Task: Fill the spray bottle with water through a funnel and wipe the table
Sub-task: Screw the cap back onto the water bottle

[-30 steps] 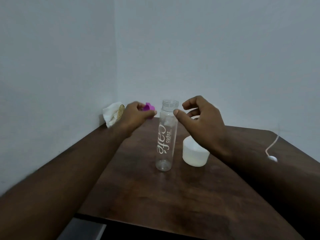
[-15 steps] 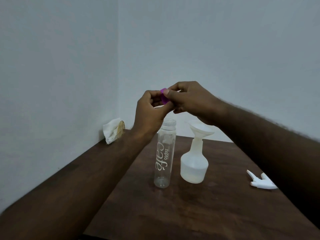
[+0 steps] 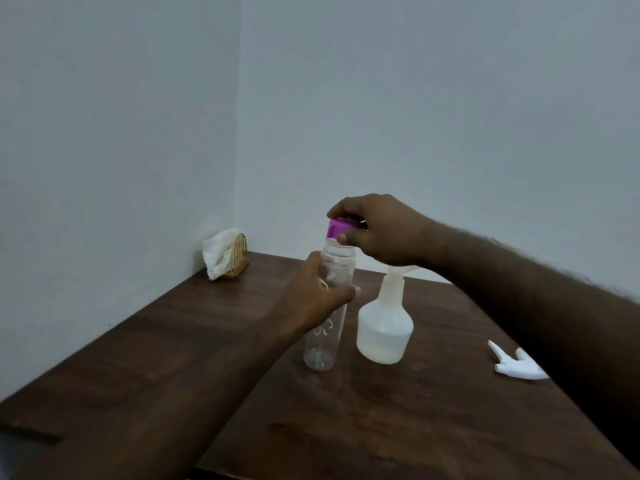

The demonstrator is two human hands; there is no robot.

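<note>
The pour seems done: the clear bottle (image 3: pixel 323 348) looks empty, and the spray bottle (image 3: pixel 384 330) stands beside it on the table (image 3: pixel 381 427), funnel (image 3: pixel 401 270) in its neck. Its spray head (image 3: pixel 516 367) lies apart, and wiping is not yet done. Your left hand (image 3: pixel 311 303) wraps its fingers (image 3: pixel 346 294) round the clear bottle; your right hand (image 3: pixel 384 230) pinches the purple cap (image 3: pixel 341 227) over its mouth.

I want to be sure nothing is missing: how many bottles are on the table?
2. The clear bottle stands left, gripped by the left hand; the white spray bottle stands just right of it, its top behind the right hand.
</note>
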